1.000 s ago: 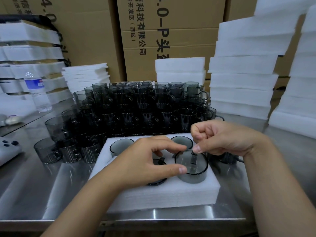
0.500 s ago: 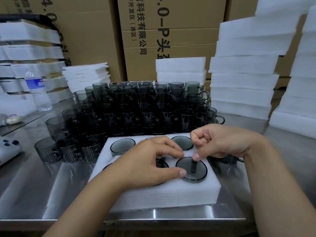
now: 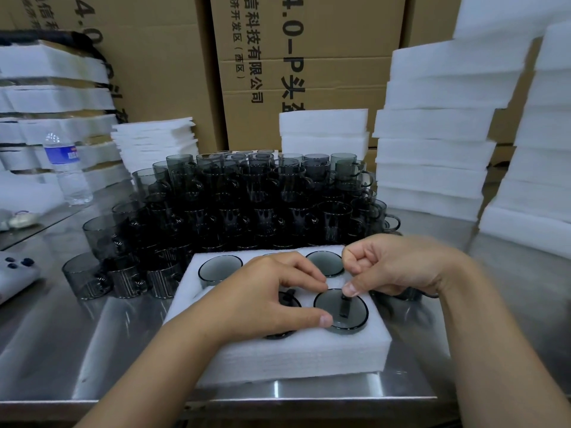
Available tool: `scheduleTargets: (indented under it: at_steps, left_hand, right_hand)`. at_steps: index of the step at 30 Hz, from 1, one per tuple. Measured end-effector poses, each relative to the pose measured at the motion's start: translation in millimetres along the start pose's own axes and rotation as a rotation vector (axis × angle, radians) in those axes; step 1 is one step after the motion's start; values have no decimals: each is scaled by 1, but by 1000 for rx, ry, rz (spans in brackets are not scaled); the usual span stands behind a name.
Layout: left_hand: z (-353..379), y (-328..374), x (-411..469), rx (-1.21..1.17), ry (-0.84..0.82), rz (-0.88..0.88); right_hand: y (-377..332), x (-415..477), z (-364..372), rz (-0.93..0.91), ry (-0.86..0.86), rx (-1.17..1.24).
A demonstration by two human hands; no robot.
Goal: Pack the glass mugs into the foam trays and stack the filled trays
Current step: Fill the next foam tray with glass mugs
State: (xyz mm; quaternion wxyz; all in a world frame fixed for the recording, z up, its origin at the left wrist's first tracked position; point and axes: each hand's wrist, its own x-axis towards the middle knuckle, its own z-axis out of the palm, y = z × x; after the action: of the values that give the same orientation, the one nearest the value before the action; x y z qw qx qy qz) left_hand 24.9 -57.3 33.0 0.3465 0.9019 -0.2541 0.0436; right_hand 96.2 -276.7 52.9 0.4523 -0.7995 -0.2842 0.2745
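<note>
Seating step, I judge: grey glass mug (image 3: 340, 313) sunk in front-right pocket of foam tray (image 3: 309, 353), lower centre. Left grip (image 3: 262, 304) pinching rim; right grip (image 3: 398, 267) pinching rim by handle. Next: release gently, fetch from loose mugs (image 3: 247, 205).

White foam tray (image 3: 309, 350) flat on bench (image 3: 77, 350), front centre. Smoky glass mug (image 3: 341, 315) sunk in front-right pocket, rim near foam level. 2 seated mugs (image 3: 220, 268) in back pockets. Loose mugs (image 3: 262, 208) massed just behind tray, stacked in layers.
</note>
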Motion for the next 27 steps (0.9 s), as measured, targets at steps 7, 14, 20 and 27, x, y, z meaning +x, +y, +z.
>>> scheduleTargets:
  at_steps: [7,14,20,27]
  left_hand:
    - [0,1,-2,0,33,2]
    - [-2,5,-6,60,-12,15]
    - [-2,4,-36,240,-29,4]
    - [-30,-19,-114,222,246,-56]
  right_hand:
    - [-22,-22,27,120,382,-480]
    - [-15,-29,81,-57,636,-699]
    - [0,-30,87,-145,606,-703]
    - [-14,-64,93,-350,627,-932]
